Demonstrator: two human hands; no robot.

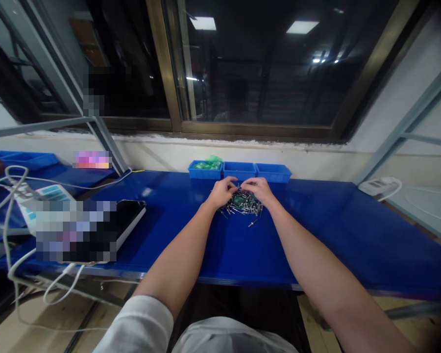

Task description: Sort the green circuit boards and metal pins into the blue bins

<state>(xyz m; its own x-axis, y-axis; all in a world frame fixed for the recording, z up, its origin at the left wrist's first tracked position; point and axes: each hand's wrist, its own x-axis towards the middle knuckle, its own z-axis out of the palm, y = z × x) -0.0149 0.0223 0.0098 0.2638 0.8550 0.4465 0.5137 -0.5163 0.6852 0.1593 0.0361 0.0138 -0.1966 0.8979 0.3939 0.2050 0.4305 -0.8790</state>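
Head view. Table (169,230): one, blue, glossy, set below a window (282,78) with a brown frame; two bright light panels show in the glass.

Pins (246,208): many, slim, metallic, in a loose heap near the table's middle, between and just in front of the hands, some green material (238,201) among them. Loose pin (253,223): one, apart from the heap, on its near side.

Left hand (221,193): at the heap's left edge, fingers bent, thumb and fingertips drawn narrow. Right hand (259,190): at the heap's upper right, fingers curled inward, tips close to the left hand's. Whether either grips a pin: cannot tell, too small.

Bins: three, blue, in a row behind the hands by the wall; left bin (205,174) with green contents, middle bin (238,175), right bin (274,178).

Device (132,211): one, dark top, pale sides, left on the table, partly masked. White cables (8,245): far left, looped. Power strip (378,186): one, white, far right.
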